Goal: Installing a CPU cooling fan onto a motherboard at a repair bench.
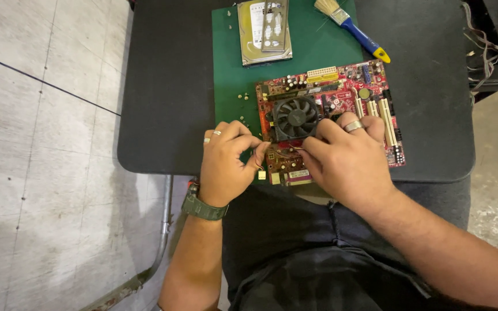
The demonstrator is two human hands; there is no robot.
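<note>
A red motherboard (370,98) lies on a green mat (231,69) on a dark table (162,103). A black cooling fan (296,117) sits on the board. My left hand (226,164) is at the board's near left corner, fingers pinched on a thin fan wire that ends in a small pale connector (261,174). My right hand (350,158) rests on the board's near part beside the fan, its fingertips pinching the same wire near the fan's front edge. It hides much of the board's lower middle.
A hard drive with a metal bracket on top (264,31) lies at the mat's far end. A blue-handled brush (355,29) lies at the far right. Several small screws (241,98) dot the mat left of the board. Cables (482,52) hang at the right edge.
</note>
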